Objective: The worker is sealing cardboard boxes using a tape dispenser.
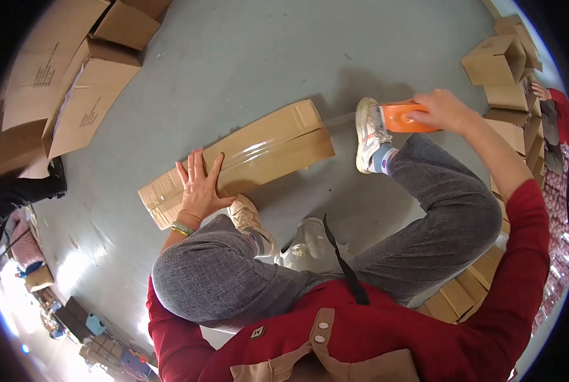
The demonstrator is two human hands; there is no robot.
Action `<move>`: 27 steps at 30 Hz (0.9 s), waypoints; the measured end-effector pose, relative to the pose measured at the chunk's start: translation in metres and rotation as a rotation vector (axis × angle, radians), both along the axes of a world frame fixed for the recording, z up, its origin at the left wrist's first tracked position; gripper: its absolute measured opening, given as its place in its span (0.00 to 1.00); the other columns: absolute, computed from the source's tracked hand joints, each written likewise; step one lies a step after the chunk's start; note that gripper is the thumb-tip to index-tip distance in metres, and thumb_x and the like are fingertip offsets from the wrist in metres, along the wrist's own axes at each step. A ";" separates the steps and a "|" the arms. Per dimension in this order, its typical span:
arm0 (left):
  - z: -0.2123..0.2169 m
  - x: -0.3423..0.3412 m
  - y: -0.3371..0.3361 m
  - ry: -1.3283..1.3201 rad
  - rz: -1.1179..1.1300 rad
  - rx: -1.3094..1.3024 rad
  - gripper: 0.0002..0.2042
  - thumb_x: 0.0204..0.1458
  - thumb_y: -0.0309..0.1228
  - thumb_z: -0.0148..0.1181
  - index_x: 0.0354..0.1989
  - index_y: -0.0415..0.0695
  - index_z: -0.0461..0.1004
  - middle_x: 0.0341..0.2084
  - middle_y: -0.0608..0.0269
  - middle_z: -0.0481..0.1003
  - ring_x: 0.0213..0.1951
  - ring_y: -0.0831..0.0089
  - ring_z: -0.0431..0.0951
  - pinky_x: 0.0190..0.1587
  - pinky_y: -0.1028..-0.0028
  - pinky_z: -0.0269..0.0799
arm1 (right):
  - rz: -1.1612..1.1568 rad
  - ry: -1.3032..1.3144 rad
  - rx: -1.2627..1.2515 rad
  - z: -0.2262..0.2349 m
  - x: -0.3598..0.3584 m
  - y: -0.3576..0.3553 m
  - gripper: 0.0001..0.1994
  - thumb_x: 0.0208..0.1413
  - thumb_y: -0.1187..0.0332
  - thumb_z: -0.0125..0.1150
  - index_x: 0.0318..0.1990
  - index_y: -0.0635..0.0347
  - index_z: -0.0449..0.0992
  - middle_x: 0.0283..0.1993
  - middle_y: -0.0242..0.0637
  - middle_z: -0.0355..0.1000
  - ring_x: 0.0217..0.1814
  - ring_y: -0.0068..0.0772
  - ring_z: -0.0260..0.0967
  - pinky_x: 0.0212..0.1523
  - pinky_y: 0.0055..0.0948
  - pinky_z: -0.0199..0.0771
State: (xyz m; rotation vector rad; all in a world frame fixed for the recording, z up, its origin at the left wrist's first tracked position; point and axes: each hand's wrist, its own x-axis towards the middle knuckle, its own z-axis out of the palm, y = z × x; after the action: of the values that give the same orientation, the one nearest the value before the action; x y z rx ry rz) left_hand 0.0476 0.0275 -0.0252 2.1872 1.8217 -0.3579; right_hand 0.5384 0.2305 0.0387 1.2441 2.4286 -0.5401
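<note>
A long, narrow cardboard box (265, 143) lies on the floor in front of me, a strip of clear tape shining along its top seam. My left hand (200, 191) presses on its near-left end with the fingers spread. Off to the right, my right hand (442, 111) is wrapped round an orange tape dispenser (400, 117). A length of clear tape (340, 119) appears to stretch from the box's right end toward the dispenser, passing behind my right shoe (367, 134). The dispenser's front part is partly hidden by the shoe.
Large open cartons (93, 95) stand at the upper left, and more open cartons (497, 60) at the upper right. Another person's red sleeve (561, 118) shows at the right edge. Flat cardboard boxes (459, 296) lie by my right side. My left shoe (249, 223) touches or nearly touches the box.
</note>
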 end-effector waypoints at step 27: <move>-0.015 -0.005 -0.007 -0.041 -0.027 0.063 0.55 0.24 0.57 0.70 0.67 0.55 0.52 0.63 0.39 0.45 0.66 0.44 0.43 0.62 0.36 0.31 | 0.029 -0.058 -0.019 -0.078 -0.147 -0.035 0.14 0.52 0.59 0.53 0.28 0.58 0.79 0.29 0.41 0.76 0.33 0.44 0.75 0.32 0.41 0.74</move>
State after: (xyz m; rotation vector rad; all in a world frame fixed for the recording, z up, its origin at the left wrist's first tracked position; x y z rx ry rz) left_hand 0.0429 0.0210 -0.0400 2.2453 1.8074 -0.2630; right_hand 0.3912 0.1954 -0.0394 1.1990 2.3841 -0.5106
